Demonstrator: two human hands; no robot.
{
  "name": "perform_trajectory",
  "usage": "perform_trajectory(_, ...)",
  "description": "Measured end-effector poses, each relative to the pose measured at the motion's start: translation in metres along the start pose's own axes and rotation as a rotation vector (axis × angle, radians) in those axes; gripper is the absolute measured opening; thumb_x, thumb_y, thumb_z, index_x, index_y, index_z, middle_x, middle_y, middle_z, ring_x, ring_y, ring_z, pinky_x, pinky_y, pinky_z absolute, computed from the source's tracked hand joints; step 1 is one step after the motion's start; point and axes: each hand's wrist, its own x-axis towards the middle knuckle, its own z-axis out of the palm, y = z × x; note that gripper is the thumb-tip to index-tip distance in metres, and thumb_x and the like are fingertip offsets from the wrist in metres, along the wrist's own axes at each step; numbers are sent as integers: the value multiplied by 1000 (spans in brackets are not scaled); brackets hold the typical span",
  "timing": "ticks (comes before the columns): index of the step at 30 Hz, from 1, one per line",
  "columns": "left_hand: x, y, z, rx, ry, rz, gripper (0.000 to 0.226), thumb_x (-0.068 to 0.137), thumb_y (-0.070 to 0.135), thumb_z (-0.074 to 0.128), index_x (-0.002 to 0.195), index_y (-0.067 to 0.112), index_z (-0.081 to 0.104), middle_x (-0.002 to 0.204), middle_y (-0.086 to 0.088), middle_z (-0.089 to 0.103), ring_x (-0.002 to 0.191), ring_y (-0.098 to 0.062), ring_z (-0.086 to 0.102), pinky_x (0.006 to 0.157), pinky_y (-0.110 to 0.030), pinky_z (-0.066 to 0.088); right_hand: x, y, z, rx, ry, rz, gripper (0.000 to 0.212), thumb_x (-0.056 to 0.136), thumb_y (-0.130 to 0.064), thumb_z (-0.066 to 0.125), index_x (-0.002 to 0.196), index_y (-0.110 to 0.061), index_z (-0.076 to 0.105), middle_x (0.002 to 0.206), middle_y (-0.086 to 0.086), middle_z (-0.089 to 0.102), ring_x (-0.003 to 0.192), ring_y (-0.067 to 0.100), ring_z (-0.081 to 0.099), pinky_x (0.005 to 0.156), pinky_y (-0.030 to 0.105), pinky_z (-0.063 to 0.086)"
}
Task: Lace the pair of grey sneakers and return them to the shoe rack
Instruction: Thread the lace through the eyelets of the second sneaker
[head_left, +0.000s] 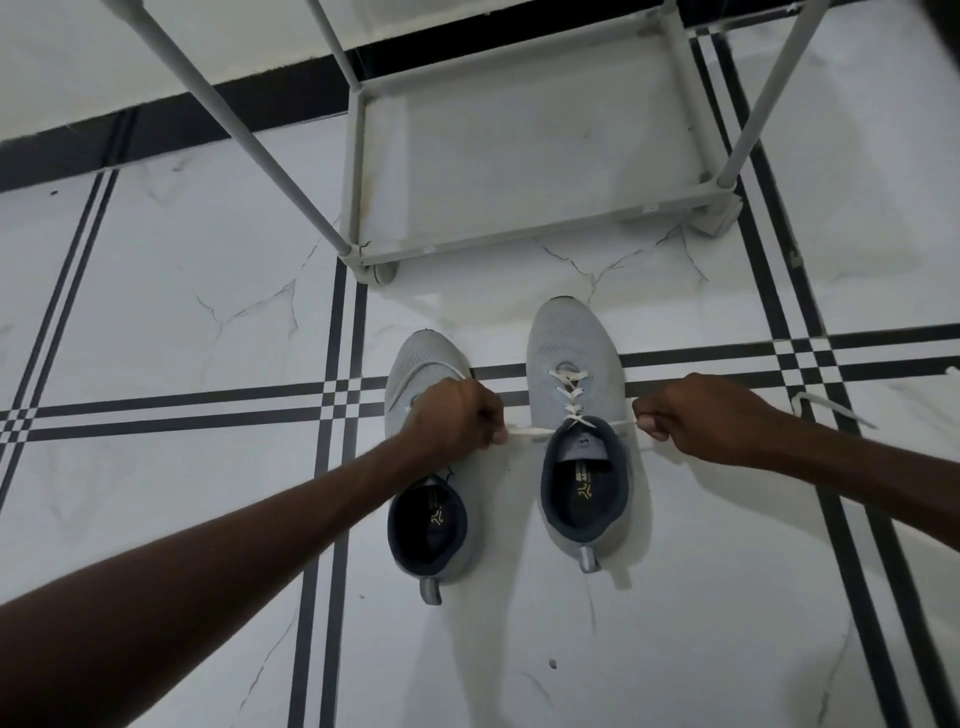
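Note:
Two grey sneakers stand side by side on the tiled floor, toes pointing away from me. The right sneaker (571, 338) carries a white lace (570, 392) crossed through its eyelets. My left hand (454, 415) grips the lace's left end and hovers over the left sneaker (418, 540), hiding its middle. My right hand (706, 418) pinches the lace's right end, right of the shoe. Both ends are pulled out sideways and taut. A loose white lace (418, 370) lies across the left sneaker's toe.
A grey shoe rack (519, 244) stands just beyond the sneakers, its bottom shelf bare, with slanted poles (249, 140) rising toward me. A white lace end (831, 408) lies on the floor at the right. The floor is white marble tile with black stripes.

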Motion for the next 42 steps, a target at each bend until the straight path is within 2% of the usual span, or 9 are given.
perform_trajectory(3,2,-6,-8,217,245,127,9,83,27,73,88,22,80,88,-6,71,84,-25,62,71,-33,48,1,-3,-7,37,-14,41,27,94,-26,52,68,-28,56,67,-11,62,65,10,56,62,32,47)
perform_trajectory(6,3,9,-21,238,469,81,11,88,28,68,91,25,78,82,-1,71,78,-20,64,63,-30,46,9,-11,-28,59,-55,66,23,92,-31,55,69,-28,55,68,-13,57,72,15,57,65,34,45)
perform_trajectory(10,17,33,-42,-334,464,-96,18,84,11,65,89,22,79,77,4,75,71,-16,73,69,-31,60,12,-22,-67,59,3,15,16,87,-32,65,72,-30,58,70,-16,59,70,3,55,62,30,40)
perform_trajectory(13,22,59,-49,-960,281,-198,24,85,-5,55,95,3,75,92,-13,74,82,-31,75,73,-38,64,12,-31,-91,75,51,-35,11,85,-25,68,77,-30,64,70,-19,62,70,-1,56,59,26,38)
perform_trajectory(16,22,84,-41,-1175,102,-213,22,89,-9,57,111,-6,62,95,-23,71,68,-27,71,59,-29,60,14,-36,-105,102,142,-97,11,85,-20,68,80,-30,68,74,-17,66,74,0,60,64,28,43)
perform_trajectory(24,21,86,-11,-987,-187,-130,20,92,6,65,106,-9,69,80,-13,71,59,-11,64,53,-15,51,33,-37,-88,-79,438,-227,9,74,-20,79,79,-27,75,97,-1,67,103,26,51,86,49,42)
perform_trajectory(32,16,83,-34,-629,-348,-145,33,89,30,72,100,0,73,75,-8,73,60,-16,61,55,-22,51,43,-47,-65,201,463,-106,10,81,-20,74,88,-27,77,121,1,61,110,18,47,87,32,40)
perform_trajectory(37,13,76,-41,-807,-330,-74,30,95,26,65,98,-3,72,82,-15,69,70,-23,60,56,-21,52,36,-57,-50,454,682,85,14,82,-24,72,91,-18,62,97,0,64,80,17,62,69,35,54)
perform_trajectory(42,7,66,-50,-739,-252,114,20,91,12,69,102,-5,73,89,-23,70,69,-17,66,71,-28,61,30,-67,-56,811,125,157,23,83,-10,55,75,-20,74,85,4,73,86,20,65,78,35,48)
